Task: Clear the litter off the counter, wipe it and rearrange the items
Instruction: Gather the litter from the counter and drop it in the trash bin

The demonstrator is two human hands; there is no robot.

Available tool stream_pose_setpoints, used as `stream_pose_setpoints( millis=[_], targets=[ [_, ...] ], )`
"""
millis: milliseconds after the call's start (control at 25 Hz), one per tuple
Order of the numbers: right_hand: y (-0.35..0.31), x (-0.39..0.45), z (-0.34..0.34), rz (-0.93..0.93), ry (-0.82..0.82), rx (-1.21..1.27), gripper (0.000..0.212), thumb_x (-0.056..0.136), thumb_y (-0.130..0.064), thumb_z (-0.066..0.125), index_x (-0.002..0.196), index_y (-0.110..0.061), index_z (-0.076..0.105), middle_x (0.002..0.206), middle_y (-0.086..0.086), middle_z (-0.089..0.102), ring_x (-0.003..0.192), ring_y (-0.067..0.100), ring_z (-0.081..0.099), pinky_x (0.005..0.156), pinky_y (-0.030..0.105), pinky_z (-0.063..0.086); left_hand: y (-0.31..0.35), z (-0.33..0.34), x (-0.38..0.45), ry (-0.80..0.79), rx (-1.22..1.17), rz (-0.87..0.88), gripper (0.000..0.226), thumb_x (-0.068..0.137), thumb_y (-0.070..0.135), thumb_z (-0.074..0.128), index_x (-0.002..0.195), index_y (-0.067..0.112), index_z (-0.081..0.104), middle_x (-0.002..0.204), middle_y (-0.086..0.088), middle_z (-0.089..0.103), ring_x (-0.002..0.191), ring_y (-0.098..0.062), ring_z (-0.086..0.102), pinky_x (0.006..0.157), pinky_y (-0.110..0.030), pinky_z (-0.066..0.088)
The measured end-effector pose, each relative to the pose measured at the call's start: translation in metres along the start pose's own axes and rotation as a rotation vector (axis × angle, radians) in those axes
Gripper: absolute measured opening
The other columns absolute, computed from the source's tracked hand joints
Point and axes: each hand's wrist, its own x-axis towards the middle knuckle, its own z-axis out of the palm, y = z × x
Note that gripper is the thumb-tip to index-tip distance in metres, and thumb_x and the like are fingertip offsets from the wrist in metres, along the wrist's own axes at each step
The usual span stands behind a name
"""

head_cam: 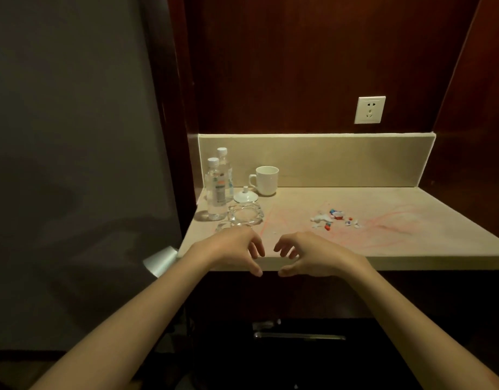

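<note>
A beige counter (pixel 383 249) carries red scribble marks (pixel 383 223) and a small heap of torn white, red and blue litter (pixel 334 218) right of centre. At the left stand two clear water bottles (pixel 216 190), a white mug (pixel 266 180), a white lid (pixel 245 196) and a glass ashtray (pixel 245 216), with another small glass piece (pixel 223 226) in front. My left hand (pixel 231 249) and my right hand (pixel 313 253) hover side by side over the counter's front edge, fingers loosely curled, holding nothing.
A white wall socket (pixel 370 109) sits on the dark wood panel above the beige backsplash (pixel 327 161). A grey door with a metal handle (pixel 161 261) is at the left. Below the counter is a dark cabinet with a metal bar (pixel 299 336).
</note>
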Motion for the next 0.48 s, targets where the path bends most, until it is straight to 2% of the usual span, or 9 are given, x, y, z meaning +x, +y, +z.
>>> stream_pose_setpoints(
  millis=[200, 480],
  targets=[
    [0.061, 0.009, -0.034, -0.008, 0.015, -0.007, 0.052, 0.08, -0.033, 0.073, 0.126, -0.021, 0.054, 0.122, -0.001, 0.06, 0.107, 0.013, 0.058, 0.093, 0.03, 0.049, 0.038, -0.003, 0.063, 0.023, 0.006, -0.024, 0.045, 0.071, 0.032, 0.082, 0.112, 0.021, 0.067, 0.108, 0.005, 0.069, 0.092, -0.011, 0.065, 0.084, -0.032, 0.055],
    [0.157, 0.021, -0.071, 0.002, -0.009, -0.027, 0.051, 0.078, -0.035, 0.074, 0.123, -0.02, 0.055, 0.12, -0.002, 0.061, 0.104, 0.012, 0.058, 0.09, 0.029, 0.049, 0.084, 0.008, 0.144, 0.034, -0.015, -0.063, 0.044, 0.073, 0.031, 0.081, 0.112, 0.019, 0.067, 0.109, 0.003, 0.069, 0.093, -0.013, 0.065, 0.077, -0.025, 0.052]
  ],
)
